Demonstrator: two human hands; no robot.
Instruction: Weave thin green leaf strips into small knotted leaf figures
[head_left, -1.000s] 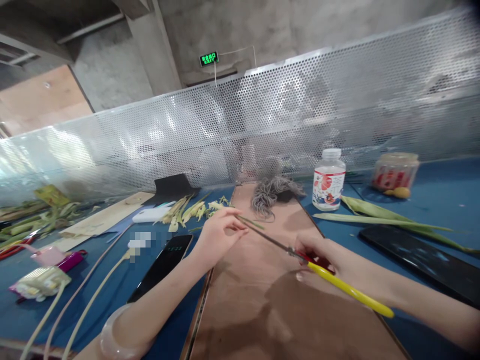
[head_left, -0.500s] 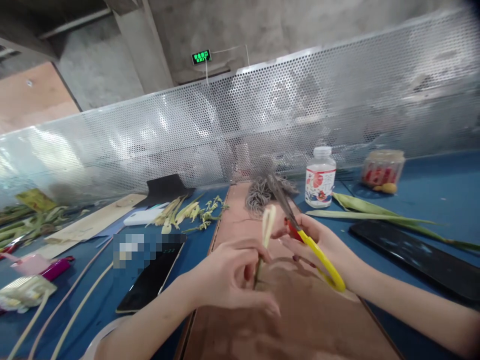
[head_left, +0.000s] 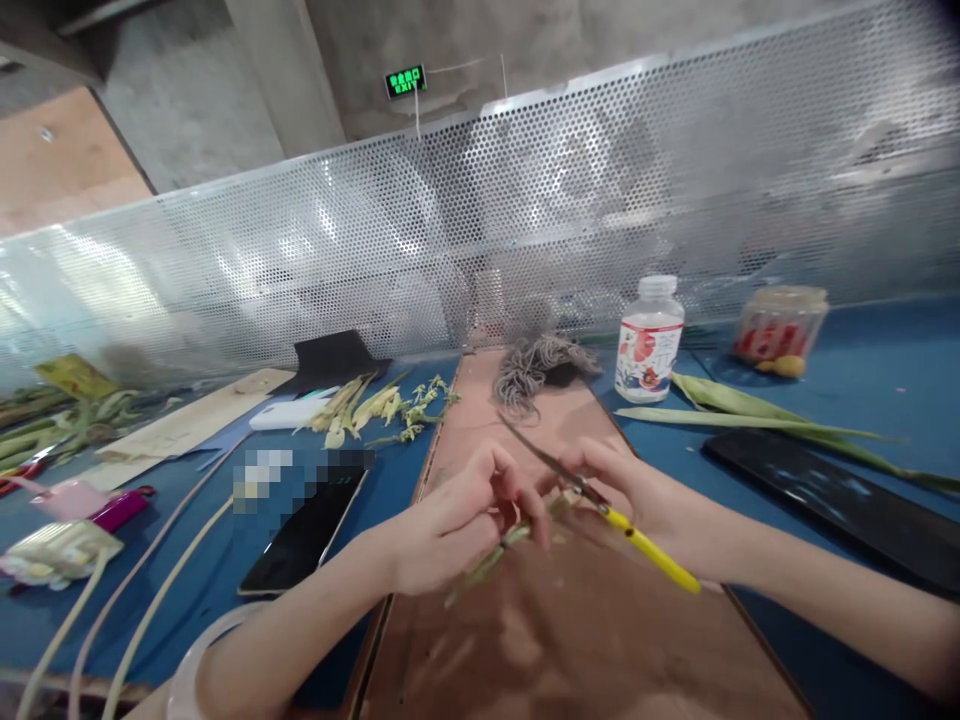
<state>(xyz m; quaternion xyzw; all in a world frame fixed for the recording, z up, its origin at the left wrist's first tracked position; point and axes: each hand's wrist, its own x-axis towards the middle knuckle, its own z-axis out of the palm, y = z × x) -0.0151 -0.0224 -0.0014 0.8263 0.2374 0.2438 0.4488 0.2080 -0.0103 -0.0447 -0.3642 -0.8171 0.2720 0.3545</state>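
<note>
My left hand is closed in a pinch on a thin green plant stem that slants down to the left over a brown board. My right hand grips yellow-handled scissors; their blades point up and left, close to my left fingers. Both hands meet above the middle of the board. Whether the blades touch the stem is hidden by my fingers.
A black phone lies left of the board, a dark tablet to the right. Behind are a grey cord bundle, a white bottle, a jar, long green leaves and cut plant bits. A perforated metal screen closes the back.
The stem, held upright half a second ago, now slants low to the left. The scissors have tipped from pointing up and back to pointing up-left, and both hands sit closer together.
</note>
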